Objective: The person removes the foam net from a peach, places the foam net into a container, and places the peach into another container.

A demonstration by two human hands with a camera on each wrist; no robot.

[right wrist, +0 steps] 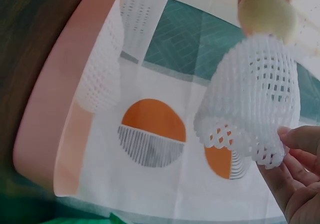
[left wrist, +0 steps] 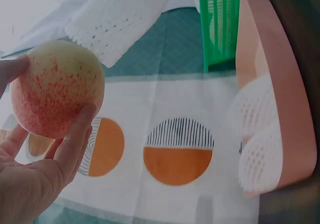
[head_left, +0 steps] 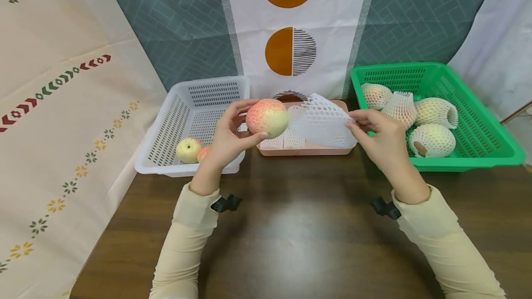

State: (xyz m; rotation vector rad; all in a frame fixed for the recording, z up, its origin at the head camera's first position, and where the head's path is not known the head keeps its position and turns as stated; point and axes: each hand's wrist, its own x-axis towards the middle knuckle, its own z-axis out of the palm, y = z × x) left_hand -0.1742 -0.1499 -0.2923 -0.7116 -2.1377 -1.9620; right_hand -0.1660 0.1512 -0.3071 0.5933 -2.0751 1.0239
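A red-and-yellow peach (head_left: 267, 118) is held by my left hand (head_left: 228, 135), fingers behind it and thumb along its lower side. My right hand (head_left: 382, 137) pinches the edge of a white foam net sleeve (head_left: 326, 116) between thumb and fingers. The sleeve (right wrist: 255, 88) hangs spread out, its mouth flaring in the right wrist view. Its far end lies close to the peach (left wrist: 59, 88); whether they touch I cannot tell. Below both hands' work, a pink tray (head_left: 307, 151) holds more foam net sleeves (head_left: 294, 139).
At the left stands a white plastic basket (head_left: 160, 126) with a yellowish peach (head_left: 189, 150) and a redder one (head_left: 203, 153) partly behind the left arm. A green basket (head_left: 494, 128) at the right contains several net-wrapped fruits (head_left: 432, 140). Brown wooden table (head_left: 291, 225) in front.
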